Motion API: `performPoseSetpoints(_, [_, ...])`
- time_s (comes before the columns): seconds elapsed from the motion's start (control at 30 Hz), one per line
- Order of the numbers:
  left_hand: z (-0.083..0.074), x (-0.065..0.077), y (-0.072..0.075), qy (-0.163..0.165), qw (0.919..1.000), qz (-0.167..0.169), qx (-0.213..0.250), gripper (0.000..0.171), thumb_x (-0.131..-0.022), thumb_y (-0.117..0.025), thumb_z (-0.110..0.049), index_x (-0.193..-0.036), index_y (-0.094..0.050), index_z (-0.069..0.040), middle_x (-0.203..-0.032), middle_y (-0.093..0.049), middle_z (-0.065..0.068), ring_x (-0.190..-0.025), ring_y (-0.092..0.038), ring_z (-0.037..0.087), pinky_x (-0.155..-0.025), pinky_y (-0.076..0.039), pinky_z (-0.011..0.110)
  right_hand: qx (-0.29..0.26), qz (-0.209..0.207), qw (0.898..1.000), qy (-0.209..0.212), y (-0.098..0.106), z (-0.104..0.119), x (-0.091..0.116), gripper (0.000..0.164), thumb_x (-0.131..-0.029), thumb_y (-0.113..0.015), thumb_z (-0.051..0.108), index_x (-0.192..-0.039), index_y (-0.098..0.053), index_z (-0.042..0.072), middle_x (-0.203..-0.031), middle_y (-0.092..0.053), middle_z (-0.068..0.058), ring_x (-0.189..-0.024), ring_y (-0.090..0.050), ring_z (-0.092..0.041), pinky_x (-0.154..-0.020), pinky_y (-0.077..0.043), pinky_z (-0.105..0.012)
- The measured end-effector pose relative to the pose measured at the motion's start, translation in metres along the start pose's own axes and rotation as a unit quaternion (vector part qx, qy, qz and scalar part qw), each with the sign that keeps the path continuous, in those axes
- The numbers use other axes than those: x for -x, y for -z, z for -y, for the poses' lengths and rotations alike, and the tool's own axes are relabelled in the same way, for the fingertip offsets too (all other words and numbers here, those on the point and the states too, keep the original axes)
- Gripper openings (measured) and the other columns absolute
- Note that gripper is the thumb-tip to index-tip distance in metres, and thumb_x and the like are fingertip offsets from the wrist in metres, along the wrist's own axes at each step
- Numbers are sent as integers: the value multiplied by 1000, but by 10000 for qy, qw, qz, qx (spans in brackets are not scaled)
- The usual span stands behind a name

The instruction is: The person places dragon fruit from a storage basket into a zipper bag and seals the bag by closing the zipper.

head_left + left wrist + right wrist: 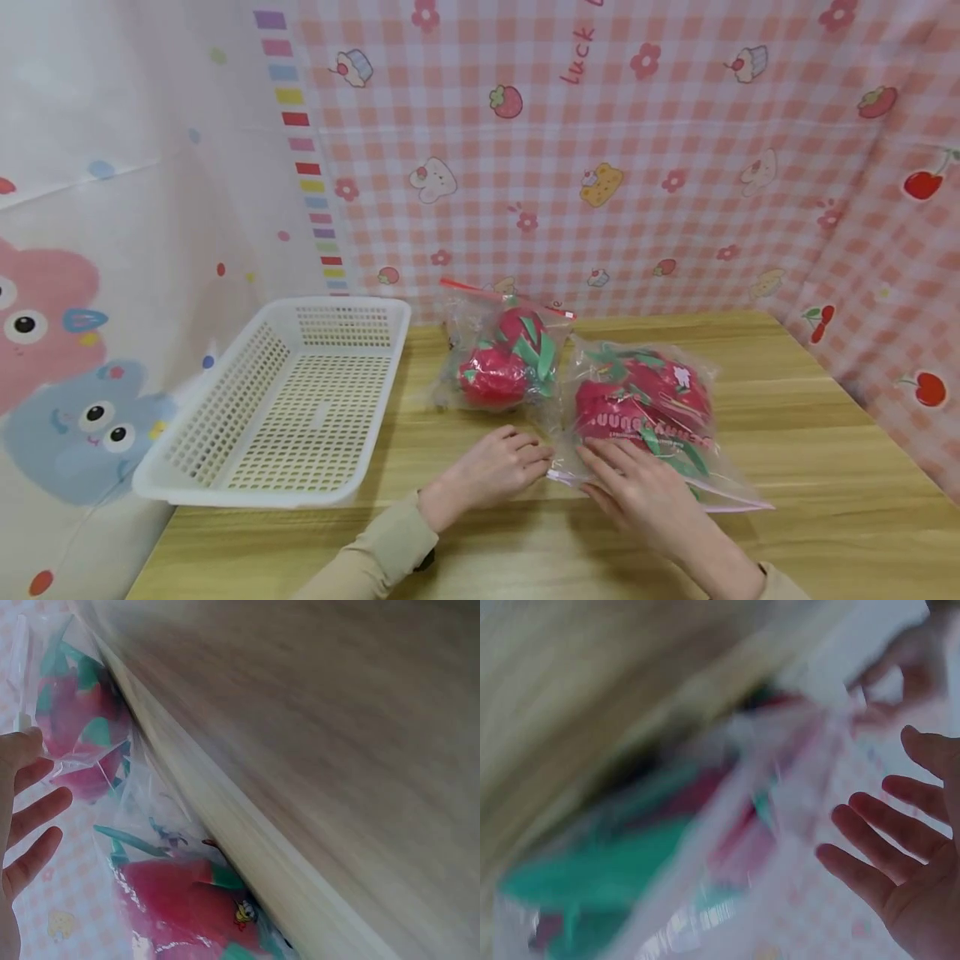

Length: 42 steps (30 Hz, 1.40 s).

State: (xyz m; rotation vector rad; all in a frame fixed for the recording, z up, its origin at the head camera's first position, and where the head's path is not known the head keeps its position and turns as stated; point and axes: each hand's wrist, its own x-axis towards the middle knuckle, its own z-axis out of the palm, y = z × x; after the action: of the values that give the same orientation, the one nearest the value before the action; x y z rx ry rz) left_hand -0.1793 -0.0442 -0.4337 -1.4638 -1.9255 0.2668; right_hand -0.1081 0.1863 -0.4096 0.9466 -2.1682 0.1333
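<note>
A clear zip bag (633, 400) with pink print lies on the table, its lilac zip edge facing me; red dragon fruits with green flaps show inside. My left hand (491, 468) pinches the left end of that zip edge by the white slider (24, 721). Over the edge's left half is my right hand (648, 492); in the right wrist view its fingers (870, 825) are spread and hold nothing. Behind and to the left lies a second clear bag (498, 350) with a red zip strip, also holding dragon fruits. The right wrist view is blurred.
A white plastic basket (367, 454) with perforated walls stands on the left of the wooden table (810, 433). Pink checked cloth (480, 167) hangs behind the table and on the right, and a white printed cloth (150, 208) hangs on the left.
</note>
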Motion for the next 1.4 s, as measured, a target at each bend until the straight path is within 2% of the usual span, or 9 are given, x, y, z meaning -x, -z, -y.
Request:
performPoseSetpoints(0.13, [0,1,-2,22,10000,12,15,16,-91,-60,-28,-101,-72,-26,-113,-70,-13,-98,-65,4,-82,-52,23,169,32,9992,374,-22,9,0,60,-104,-22,38,-98,-73,7,-90,-72,-3,-75,-66,-16,-57,-55,-26])
performPoseSetpoints(0.33, [1,4,-3,-37,9999,-55,-107,17,-90,-60,-26,-103,-71,-26,-113,-70,-13,-99,-65,3,-83,-52,24,620,-579,9916,972,-42,14,-4,52,-105,-28,25,-85,-74,10,-74,-66,3,-61,-56,-13,-43,-47,-22])
performPoseSetpoints(0.8, [4,7,-6,-22,10000,34,-3,17,-90,-60,-27,-102,-71,-27,-112,-70,-14,-101,-65,5,-85,-50,24,440,-542,9897,1246,-49,12,-9,46,-99,-27,1,-78,-69,6,-74,-62,-1,-66,-53,-13,-55,-45,-20])
performPoseSetpoints(1.03, [7,9,-5,153,9995,260,-70,14,-88,-64,-27,-100,-71,-29,-112,-69,-16,-102,-65,6,-85,-51,23,380,-500,9949,788,-25,-12,20,48,-101,-23,5,-68,-58,8,-69,-53,0,-64,-48,-14,-53,-42,-25])
performPoseSetpoints(1.17, [7,9,-2,115,9993,338,-60,15,-88,-64,-26,-102,-71,-29,-114,-69,-16,-103,-65,7,-86,-51,24,531,-207,9976,399,-5,-26,40,53,-105,-18,12,-67,-55,9,-68,-51,1,-64,-48,-13,-51,-40,-25])
performPoseSetpoints(1.2, [7,9,-1,98,9994,342,-45,16,-88,-63,-26,-102,-71,-29,-114,-69,-16,-104,-65,7,-86,-51,24,582,-70,9979,276,0,-29,44,49,-103,-22,11,-67,-54,10,-67,-50,2,-64,-48,-13,-51,-39,-25])
performPoseSetpoints(1.27, [6,8,-1,73,9994,325,-2,16,-89,-63,-26,-102,-71,-29,-114,-69,-16,-104,-65,8,-86,-52,25,762,269,9967,-28,11,-33,52,34,-96,-38,6,-67,-53,10,-67,-51,1,-64,-48,-15,-48,-39,-26])
performPoseSetpoints(1.33, [5,8,-1,54,9996,292,11,17,-88,-63,-26,-102,-71,-29,-113,-69,-16,-104,-65,8,-86,-52,25,944,694,9922,-420,20,-37,59,17,-82,-56,3,-67,-54,11,-66,-52,1,-64,-50,-16,-43,-39,-27])
performPoseSetpoints(1.4, [4,8,-1,45,9997,252,15,16,-88,-63,-26,-102,-72,-29,-113,-69,-16,-104,-65,8,-86,-51,25,1156,1096,9834,-864,29,-40,63,14,-64,-65,2,-68,-54,10,-66,-54,-2,-62,-53,-20,-39,-40,-32])
